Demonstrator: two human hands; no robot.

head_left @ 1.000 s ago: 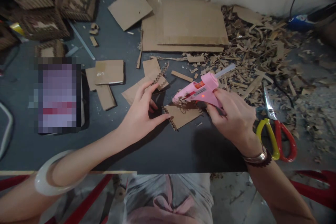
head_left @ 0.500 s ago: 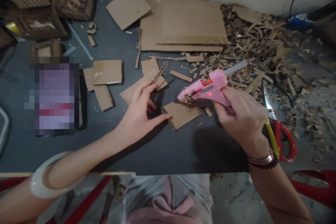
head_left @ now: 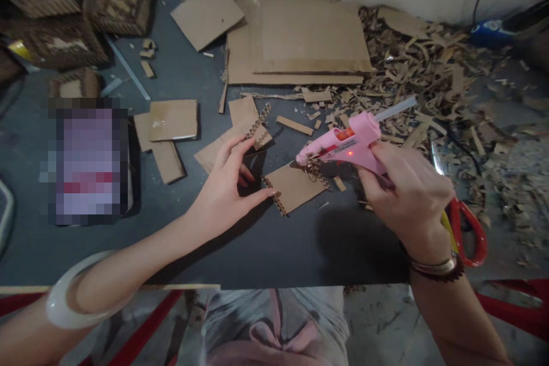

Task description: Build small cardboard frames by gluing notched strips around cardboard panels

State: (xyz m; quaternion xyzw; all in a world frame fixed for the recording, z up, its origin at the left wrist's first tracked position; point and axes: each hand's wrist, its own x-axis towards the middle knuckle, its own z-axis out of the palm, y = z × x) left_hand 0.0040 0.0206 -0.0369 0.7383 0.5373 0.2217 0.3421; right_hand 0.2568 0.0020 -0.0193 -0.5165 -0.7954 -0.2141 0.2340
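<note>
"Pink plastic stood out first. What was it?"

"It was a glue gun (head_left: 364, 131), and the right hand (head_left: 407, 194) was wrapped round its grip. A clear glue stick (head_left: 397, 108) poked out of the back, and a small light glowed on the side."

"Where did the nozzle point?"

"Leftward, at the far edge of a small cardboard piece (head_left: 298, 189) that lay on the dark desk (head_left: 266, 251) between the two hands. Whether the tip touched it, I couldn't tell."

"And the left hand (head_left: 223, 194)?"

"Its fingers were loosely spread, with a wide gap between thumb and index finger. The thumb tip rested at the wavy left edge of that small piece, while the fingertips reached to a corrugated strip (head_left: 258, 122) on some other cardboard. The lower fingers were in shadow and hard to make out."

"What lay around them?"

"Larger cardboard sheets (head_left: 313, 34) were stacked near the wall, with a heap of scraps (head_left: 433, 74) to their right. Scissors (head_left: 458, 229) with red and yellow handles lay partly hidden behind the right wrist. Over on the left was a purplish thing (head_left: 88, 154) blurred into blocks, and beyond it some corrugated cardboard frames (head_left: 96, 8)."
</note>
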